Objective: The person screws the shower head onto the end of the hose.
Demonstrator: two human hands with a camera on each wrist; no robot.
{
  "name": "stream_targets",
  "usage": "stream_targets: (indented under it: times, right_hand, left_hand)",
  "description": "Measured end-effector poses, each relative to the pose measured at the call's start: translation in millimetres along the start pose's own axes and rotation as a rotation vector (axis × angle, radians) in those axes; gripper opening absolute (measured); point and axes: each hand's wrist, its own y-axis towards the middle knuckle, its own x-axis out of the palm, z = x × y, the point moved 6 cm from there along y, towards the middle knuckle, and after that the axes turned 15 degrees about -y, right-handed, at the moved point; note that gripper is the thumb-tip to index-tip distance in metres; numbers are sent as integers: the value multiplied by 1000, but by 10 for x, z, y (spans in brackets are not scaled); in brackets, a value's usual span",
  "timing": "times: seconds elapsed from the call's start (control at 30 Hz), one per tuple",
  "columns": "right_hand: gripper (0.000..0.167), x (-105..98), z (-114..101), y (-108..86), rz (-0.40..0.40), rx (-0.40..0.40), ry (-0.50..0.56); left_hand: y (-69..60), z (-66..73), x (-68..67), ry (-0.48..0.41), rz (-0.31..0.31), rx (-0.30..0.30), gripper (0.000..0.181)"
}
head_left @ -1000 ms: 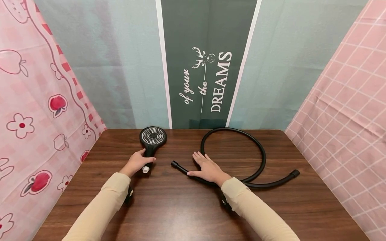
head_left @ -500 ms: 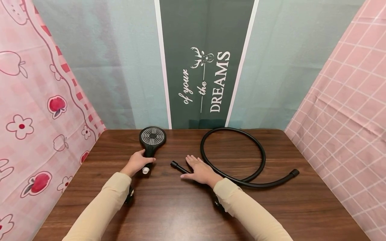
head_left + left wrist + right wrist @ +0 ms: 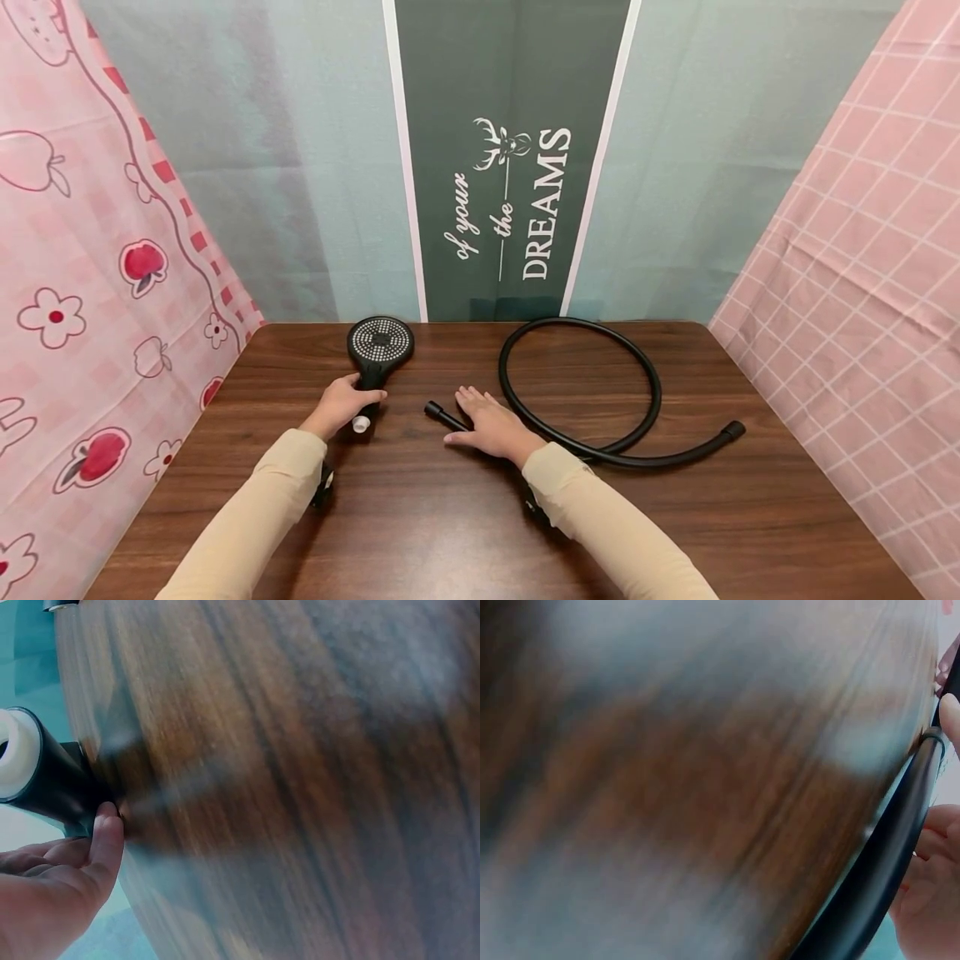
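My left hand grips the handle of a black shower head, thumb across one side and fingers on the other. Its spray face is up and its white connector points toward me. The left wrist view shows the hand against the handle, near the white connector. With fingers extended, my right hand lies over a black hose, just right of the hose's left end. In the right wrist view the hose runs beside the palm.
The hose loops at the back right of the brown wooden table, and its other end lies farther right. A grey-green curtain hangs behind, with pink cloths at the left and right.
My right hand has shifted left over the hose, closer to the hose's left end. The left hand and the shower head stay almost where they were.
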Motion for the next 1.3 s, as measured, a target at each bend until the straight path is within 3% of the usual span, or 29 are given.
stream_targets:
  times: [0.2, 0.47, 0.97, 1.07, 1.3]
  right_hand:
    - [83, 15, -48, 34, -13, -11, -24]
    - [67, 41, -131, 63, -58, -35, -43]
    - [52, -21, -176, 67, -25, -59, -72]
    - [51, -33, -183, 68, -29, -63, -42]
    - [46, -79, -120, 92, 5, -48, 181]
  left_hand:
    - [7, 20, 6, -18, 34, -3, 75]
    - [-20, 6, -1, -97, 82, -62, 74]
    - [-15, -7, -15, -188, 94, -107, 72]
    - [-18, -2, -13, -204, 94, -107, 71]
    - [-14, -11, -29, -278, 95, -125, 71]
